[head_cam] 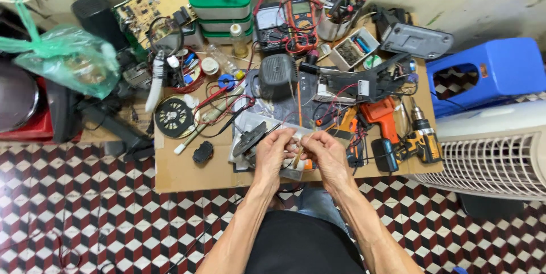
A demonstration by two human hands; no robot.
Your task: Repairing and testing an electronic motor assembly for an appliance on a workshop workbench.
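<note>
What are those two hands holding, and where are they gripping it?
The left hand and right hand meet fingertip to fingertip around a small pale piece, pinched at its two ends. What the piece is cannot be told.

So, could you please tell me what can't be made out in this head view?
- The small part between the left hand and right hand: fingers cover it, too small.
- Contents of the green bag: the plastic blurs them.
- The white fan grille: cut off by the right edge.
</note>
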